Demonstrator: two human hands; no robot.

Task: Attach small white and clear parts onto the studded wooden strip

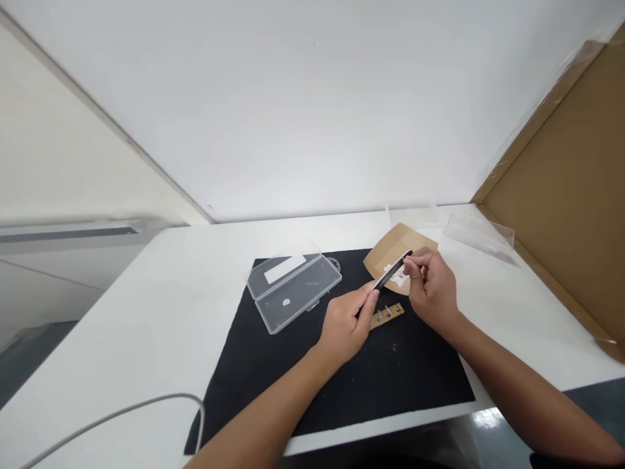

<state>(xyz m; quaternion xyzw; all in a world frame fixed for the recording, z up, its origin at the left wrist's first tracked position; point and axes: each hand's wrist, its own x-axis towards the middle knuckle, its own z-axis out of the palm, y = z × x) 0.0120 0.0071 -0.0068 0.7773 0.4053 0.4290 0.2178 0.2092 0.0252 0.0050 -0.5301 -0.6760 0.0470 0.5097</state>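
My left hand (346, 320) is closed around the lower end of a slim black strip-like piece (390, 272) with a pale edge, held at a slant above the mat. At its upper end, the fingers of my right hand (433, 286) are pinched together; whether they grip the strip or a tiny part is too small to tell. Under the hands lies a small tan strip (387, 315) bearing several metallic bits, partly covered by my left hand. Behind the black piece sits a brown paper tray (390, 242) with white scraps (400, 279) inside.
A clear plastic case (299, 293) lies opened on the black mat (273, 384), left of my hands. Clear plastic pieces (481, 233) rest at the back right of the white table (161, 312). Cardboard (561, 169) stands on the right. A pale cable (122, 412) crosses the front left.
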